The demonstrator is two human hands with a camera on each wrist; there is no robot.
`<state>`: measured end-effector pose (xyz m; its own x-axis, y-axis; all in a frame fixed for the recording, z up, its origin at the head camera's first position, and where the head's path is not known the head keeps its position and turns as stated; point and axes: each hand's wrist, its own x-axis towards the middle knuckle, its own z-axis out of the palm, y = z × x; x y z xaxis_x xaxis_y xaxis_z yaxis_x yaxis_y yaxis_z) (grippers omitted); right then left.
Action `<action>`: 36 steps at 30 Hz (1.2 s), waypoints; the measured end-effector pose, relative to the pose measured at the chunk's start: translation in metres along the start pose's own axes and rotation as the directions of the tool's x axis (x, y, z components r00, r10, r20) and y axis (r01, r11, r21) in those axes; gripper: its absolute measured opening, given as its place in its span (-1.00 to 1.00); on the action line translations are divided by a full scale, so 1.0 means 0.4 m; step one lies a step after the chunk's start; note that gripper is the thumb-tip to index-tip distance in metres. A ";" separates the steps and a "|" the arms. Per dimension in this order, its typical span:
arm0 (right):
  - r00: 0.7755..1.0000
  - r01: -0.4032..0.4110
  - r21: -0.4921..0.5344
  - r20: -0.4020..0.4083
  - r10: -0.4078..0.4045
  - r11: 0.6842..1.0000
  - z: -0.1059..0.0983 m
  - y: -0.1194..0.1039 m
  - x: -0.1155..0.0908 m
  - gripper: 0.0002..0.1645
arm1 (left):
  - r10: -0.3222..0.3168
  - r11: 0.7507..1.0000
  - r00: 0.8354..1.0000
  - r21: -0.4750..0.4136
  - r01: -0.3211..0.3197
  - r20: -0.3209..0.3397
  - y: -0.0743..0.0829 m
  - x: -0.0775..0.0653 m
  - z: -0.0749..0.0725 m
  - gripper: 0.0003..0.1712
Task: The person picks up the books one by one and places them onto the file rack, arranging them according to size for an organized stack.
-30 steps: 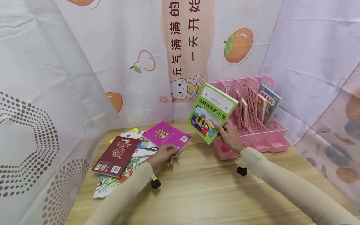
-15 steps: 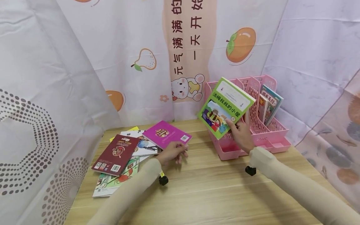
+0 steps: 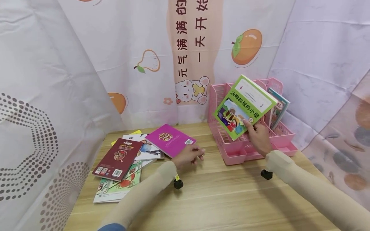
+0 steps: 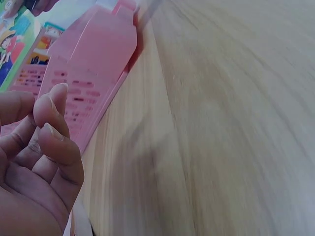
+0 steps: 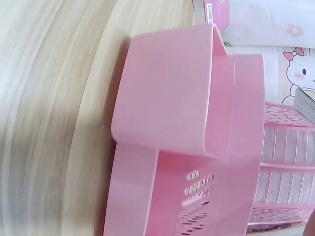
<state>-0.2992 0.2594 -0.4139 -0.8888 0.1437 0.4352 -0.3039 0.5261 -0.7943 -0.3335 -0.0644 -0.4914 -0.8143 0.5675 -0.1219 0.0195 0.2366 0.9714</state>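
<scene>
My right hand (image 3: 259, 138) holds a green picture book (image 3: 245, 104) by its lower right corner, thumb on the front cover. The book is tilted and raised in front of the pink file rack (image 3: 234, 158), hiding part of its dividers. In the right wrist view the rack (image 5: 165, 91) fills the middle, and only an edge of the book's pages (image 5: 304, 105) shows. My left hand (image 3: 188, 156) is held near the purple book (image 3: 170, 138). Its fingers curl loosely with nothing between them, as the left wrist view shows of the hand (image 4: 42, 162).
Left on the wooden table (image 3: 208, 199) lie overlapping books: a maroon one (image 3: 118, 160), a white one (image 3: 147, 150), one with a crab (image 3: 127, 186) and a yellow corner (image 3: 136, 132). Books, one teal-edged (image 3: 280, 110), stand in the rack's right slots. Printed curtains (image 3: 138, 32) close the back.
My right hand has carried the green book rightward, from the rack's left end to in front of its middle slots. My left hand has drifted right, past the purple book's lower corner.
</scene>
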 end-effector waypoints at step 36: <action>0.989 -0.019 -0.110 -0.146 0.003 0.994 -0.093 0.051 -0.003 -0.24 | 0.057 0.998 0.998 -0.025 -0.058 -0.025 0.064 0.120 0.162 -0.51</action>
<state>-0.2915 0.3013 -0.4147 -0.8301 0.2662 0.4900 -0.2472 0.6121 -0.7511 -0.3344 0.0200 -0.4854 -0.8259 0.5605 -0.0613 0.0516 0.1834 0.9817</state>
